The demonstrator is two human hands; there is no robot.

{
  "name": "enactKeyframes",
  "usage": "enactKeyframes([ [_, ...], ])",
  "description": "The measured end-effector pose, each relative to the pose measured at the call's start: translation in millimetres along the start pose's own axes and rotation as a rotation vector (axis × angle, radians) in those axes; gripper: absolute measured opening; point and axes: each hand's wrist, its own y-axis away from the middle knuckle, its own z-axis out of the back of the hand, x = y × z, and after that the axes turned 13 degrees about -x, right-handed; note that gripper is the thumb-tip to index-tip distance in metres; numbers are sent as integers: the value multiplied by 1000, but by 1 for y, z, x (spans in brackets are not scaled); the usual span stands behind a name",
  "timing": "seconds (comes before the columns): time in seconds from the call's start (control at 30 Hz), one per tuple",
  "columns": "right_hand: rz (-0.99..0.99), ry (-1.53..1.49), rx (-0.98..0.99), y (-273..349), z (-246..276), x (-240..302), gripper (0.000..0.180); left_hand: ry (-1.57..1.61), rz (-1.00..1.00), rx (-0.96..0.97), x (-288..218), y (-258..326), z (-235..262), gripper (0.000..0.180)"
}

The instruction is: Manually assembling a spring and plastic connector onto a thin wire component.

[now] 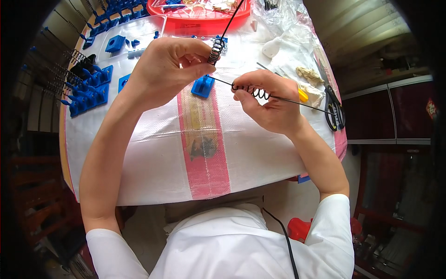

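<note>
Evidently both hands are occupied: the left hand pinches an upright black spring between thumb and fingers, while the right hand has its thumb and fingers curled round a second coil lying on its side. A thin upper rod rises out of the first spring, and a slanting rod runs through the second, its inner end near the blue base on the table just below the left fingertips; whether either rod is fixed into that base cannot be told. Judging by this, both coils are already threaded on their rods, and the seating at the base seems the part left to settle. Farther left, a cluster of blue units bearing springs and rods looks finished, as does a row of blue pieces behind it. A loose blue block in the clear tray carries no spring, so more units probably remain. Beyond sits a red tray; at the right lies a black-handled tool, on the white table cover.
</note>
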Motion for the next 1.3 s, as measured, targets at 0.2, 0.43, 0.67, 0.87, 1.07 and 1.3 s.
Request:
enactKeyframes([
  [0.2, -48, -14, -58, 2, -4, -3, 15, 35, 28, -2, -1, 1, 0, 18],
  [0.43, -17, 8, 39, -1, -2, -2, 16, 44, 13, -9, 0, 1, 0, 16],
  [0.67, -27, -6, 53, -1, -4, -3, 16, 64, 9, -8, -1, 1, 0, 16],
  [0.87, -38, -2, 55, -1, -4, -3, 15, 56, 12, -3, 0, 1, 0, 17],
  [1.07, -22, 11, 61, -1, -4, -2, 14, 42, 16, -13, 0, 2, 0, 17],
  [1.3, -81, -39, -56, 4, -7, -5, 16, 53, 7, -12, 0, 1, -1, 16],
])
